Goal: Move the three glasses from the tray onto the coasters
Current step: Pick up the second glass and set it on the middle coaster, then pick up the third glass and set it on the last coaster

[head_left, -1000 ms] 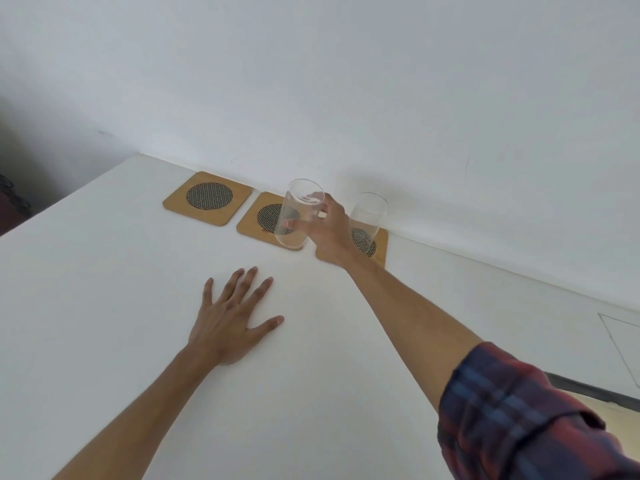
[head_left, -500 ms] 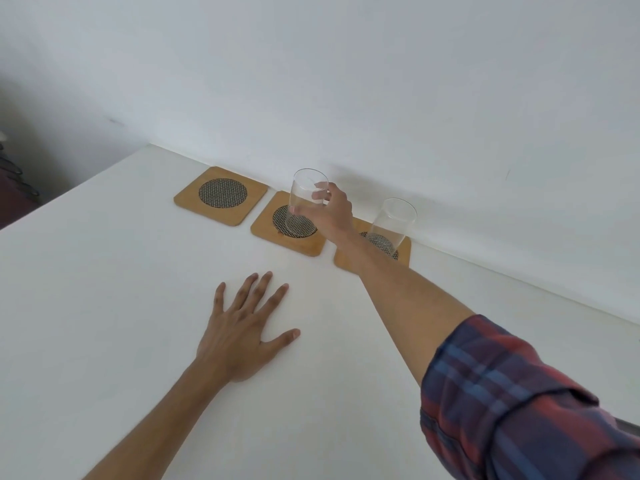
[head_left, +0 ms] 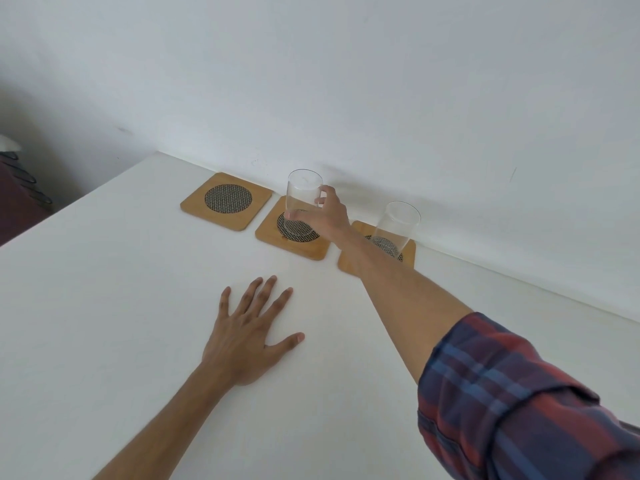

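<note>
Three square wooden coasters with dark mesh centres lie in a row along the wall. The left coaster [head_left: 227, 201] is bare. My right hand [head_left: 327, 216] grips a clear glass [head_left: 302, 199] that stands upright over the middle coaster [head_left: 292, 237], its base at the mesh. A second clear glass [head_left: 396, 226] stands on the right coaster [head_left: 377, 254], partly behind my right forearm. My left hand [head_left: 251, 334] rests flat on the white table [head_left: 104, 306], fingers spread, holding nothing. The tray and a third glass are out of view.
A white wall [head_left: 346, 81] rises directly behind the coasters. The table's left edge runs diagonally, with a dark object [head_left: 20, 188] beyond it at the far left.
My right hand carried the glass left and back, from in front of the middle coaster to down on its mesh centre. The left hand stayed flat on the table.
</note>
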Demonstrator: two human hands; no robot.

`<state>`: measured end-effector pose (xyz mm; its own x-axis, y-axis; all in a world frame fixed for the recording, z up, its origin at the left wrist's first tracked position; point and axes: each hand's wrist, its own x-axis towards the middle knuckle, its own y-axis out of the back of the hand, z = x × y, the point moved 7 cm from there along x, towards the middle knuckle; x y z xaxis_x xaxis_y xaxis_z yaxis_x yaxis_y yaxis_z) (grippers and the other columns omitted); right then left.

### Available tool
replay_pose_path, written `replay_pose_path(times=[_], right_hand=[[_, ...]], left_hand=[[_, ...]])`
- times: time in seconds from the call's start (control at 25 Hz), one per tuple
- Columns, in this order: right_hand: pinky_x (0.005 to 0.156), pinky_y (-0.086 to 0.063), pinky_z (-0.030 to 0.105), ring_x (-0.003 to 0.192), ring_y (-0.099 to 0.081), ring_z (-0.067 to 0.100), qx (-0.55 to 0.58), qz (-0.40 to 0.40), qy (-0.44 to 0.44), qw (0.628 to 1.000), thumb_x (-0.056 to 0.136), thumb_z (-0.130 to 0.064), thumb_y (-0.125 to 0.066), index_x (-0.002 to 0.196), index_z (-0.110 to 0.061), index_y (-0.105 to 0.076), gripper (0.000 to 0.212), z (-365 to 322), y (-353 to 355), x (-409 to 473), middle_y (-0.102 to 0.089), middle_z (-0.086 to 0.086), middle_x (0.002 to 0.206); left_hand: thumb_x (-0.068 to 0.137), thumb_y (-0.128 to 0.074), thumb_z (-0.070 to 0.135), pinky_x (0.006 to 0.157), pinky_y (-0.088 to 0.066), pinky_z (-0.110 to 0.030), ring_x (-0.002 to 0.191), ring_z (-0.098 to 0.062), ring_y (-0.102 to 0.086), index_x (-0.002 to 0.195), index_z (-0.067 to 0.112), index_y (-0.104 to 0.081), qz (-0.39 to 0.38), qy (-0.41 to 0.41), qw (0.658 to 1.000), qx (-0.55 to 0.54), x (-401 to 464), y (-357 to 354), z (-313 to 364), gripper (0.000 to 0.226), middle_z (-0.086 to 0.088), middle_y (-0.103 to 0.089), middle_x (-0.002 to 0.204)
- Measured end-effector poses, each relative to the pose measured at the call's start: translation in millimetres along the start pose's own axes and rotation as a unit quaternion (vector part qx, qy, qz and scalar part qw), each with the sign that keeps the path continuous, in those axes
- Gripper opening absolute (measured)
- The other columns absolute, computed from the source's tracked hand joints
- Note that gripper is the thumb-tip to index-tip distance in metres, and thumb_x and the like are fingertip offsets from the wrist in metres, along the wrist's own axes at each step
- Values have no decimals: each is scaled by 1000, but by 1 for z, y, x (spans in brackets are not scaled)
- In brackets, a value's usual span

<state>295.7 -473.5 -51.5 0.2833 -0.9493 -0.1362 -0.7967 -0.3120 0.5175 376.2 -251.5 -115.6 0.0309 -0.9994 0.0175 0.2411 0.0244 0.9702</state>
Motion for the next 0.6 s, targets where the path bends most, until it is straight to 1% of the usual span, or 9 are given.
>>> replay_pose_path(times=[0.08,0.16,0.28,0.36,0.44,0.48,0.52,0.6], right_hand=[[110,-38,35,139,-46,25,2,-3,-6,1000,72,-38,-88,156,-15,-23,109,4,3,-12,-47,12,151],[111,-40,36,139,-46,24,13,20,5,1000,75,-42,-84,155,-15,-26,103,7,11,-31,-47,12,151],[110,-44,41,131,-54,23,22,54,52,997,81,-37,-80,147,-13,-41,80,12,25,-70,-56,10,143],[102,-51,44,114,-65,20,22,63,76,995,83,-34,-78,133,-13,-57,58,18,36,-97,-67,6,126],[92,-57,41,92,-71,15,27,67,87,994,84,-31,-78,116,-14,-67,38,26,49,-125,-74,1,104],[88,-59,37,85,-72,13,29,69,90,993,84,-29,-77,110,-14,-69,31,29,56,-140,-75,-1,96],[85,-59,33,80,-71,10,30,70,92,993,84,-28,-77,105,-15,-70,26,33,62,-155,-75,-2,90],[79,-56,25,75,-68,7,21,72,96,992,84,-28,-77,102,-15,-72,22,43,77,-188,-74,-4,86]], left_hand=[[83,-14,79,118,4,-53,148,-10,10,151,41,-1,-2,2,1000,4,0,0,-1,78,10,6,163],[83,-14,79,118,4,-53,148,-10,10,151,42,-1,-3,3,1000,6,-1,0,-1,78,11,6,163],[82,-16,79,118,4,-53,149,-11,6,151,41,-7,6,1,1000,-13,-1,2,1,79,9,1,163],[81,-18,80,119,1,-52,149,-12,0,151,39,-15,16,6,1000,-18,-3,4,3,81,8,-6,163],[80,-19,79,119,-6,-49,149,-15,-9,150,34,-24,30,18,999,0,-5,7,5,83,4,-16,162],[80,-20,77,119,-12,-48,148,-18,-16,148,29,-31,38,25,999,8,-8,9,6,84,1,-23,160],[81,-21,74,117,-20,-48,145,-23,-25,145,23,-39,44,31,998,10,-11,11,9,84,-4,-32,157],[85,-21,68,107,-36,-52,135,-33,-44,134,12,-54,47,34,998,15,-20,12,18,81,-15,-49,145]])
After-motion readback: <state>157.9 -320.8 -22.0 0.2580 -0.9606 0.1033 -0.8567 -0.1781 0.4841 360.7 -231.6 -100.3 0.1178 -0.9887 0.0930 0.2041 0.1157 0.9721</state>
